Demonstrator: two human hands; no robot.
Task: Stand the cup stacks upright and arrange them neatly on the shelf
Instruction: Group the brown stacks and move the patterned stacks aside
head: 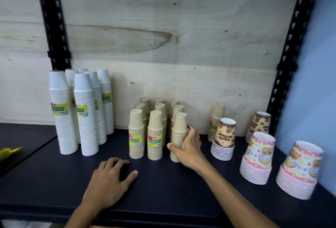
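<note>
Head view of a dark shelf [163, 187] backed by a pale plywood panel [163, 36]. The right hand [187, 147] reaches forward from the lower right, forearm angled up and left, wrist slightly bent; its thumb and fingers curl round the lower half of a tan cup stack [179, 133], which stands upright, rims down, at the front right corner of a three-by-three block of tan stacks [154, 127]. The left hand [112, 175] rests palm down on the shelf just in front of that block, fingers loosely bent and thumb spread to the right, holding nothing. To the left stands a cluster of taller white cup stacks [81, 111], all upright. To the right, well apart from the block, stand one further tan stack [217, 118], two brown patterned stacks [224, 138], and two pink cartoon-printed stacks [258, 158], the nearest of which tilts slightly.
</note>
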